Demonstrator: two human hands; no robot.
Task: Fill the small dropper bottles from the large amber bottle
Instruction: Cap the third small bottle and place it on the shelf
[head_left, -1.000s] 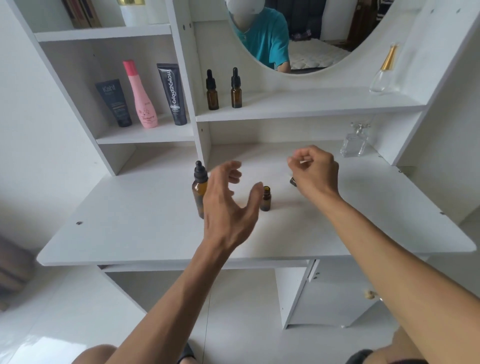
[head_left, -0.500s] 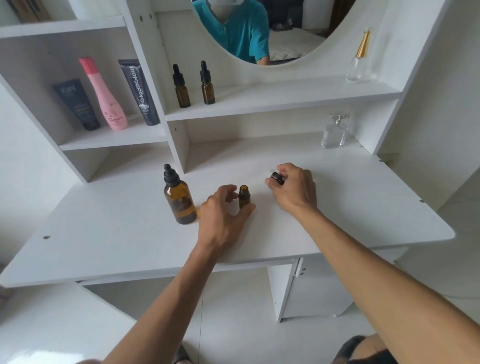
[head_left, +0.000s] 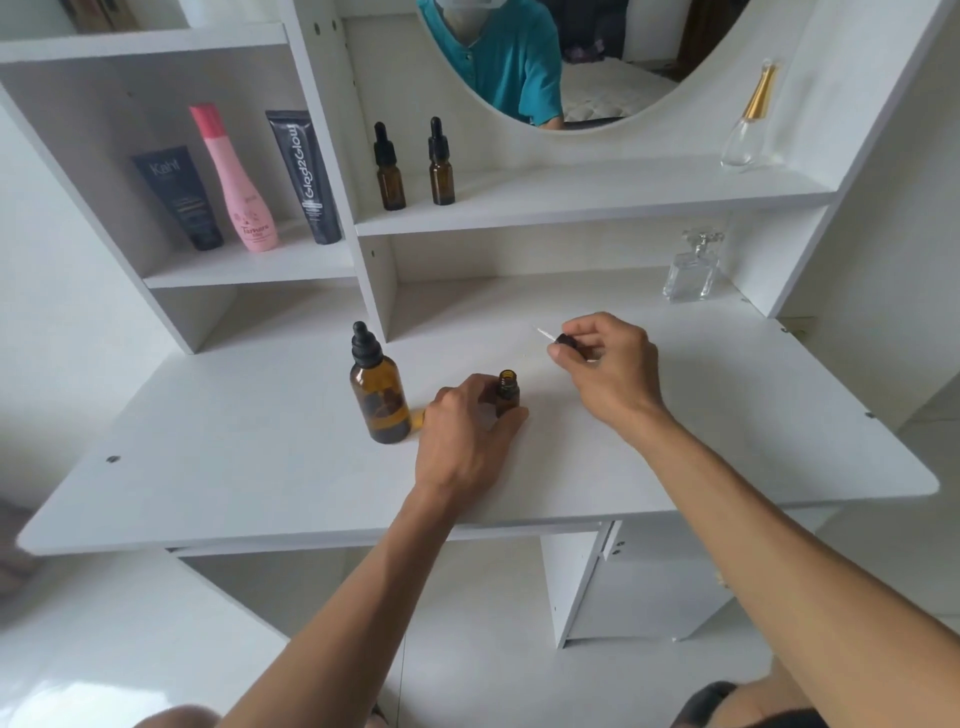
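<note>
- Left hand (head_left: 467, 441): fingers and thumb curled round the small open bottle (head_left: 507, 391), which stands upright on the white desk (head_left: 260, 467) with its cap off and mouth uncovered.
- Right hand (head_left: 608, 371): thumb and fingers pinch the black dropper cap (head_left: 563, 341); its clear glass tube points up and left, away from the small open bottle. The hand is raised just right of that bottle, apart from it.
- Large amber bottle (head_left: 378, 395): upright on the desk, just left of the left hand, black dropper top still fitted. Liquid shows only in its lower part.
- Two capped dropper bottles (head_left: 415, 166): side by side, upright, on the middle shelf (head_left: 571, 202) below the mirror (head_left: 545, 62).
- Left shelf compartment: a dark tube (head_left: 179, 197), a pink bottle (head_left: 236, 182) and a black tube (head_left: 304, 176), all standing.
- Clear square glass bottle (head_left: 691, 270): at the back right of the desk.
- Clear bottle with gold cap (head_left: 750, 124): at the right end of the middle shelf.
- Mirror: reflects a person in a teal shirt.
</note>
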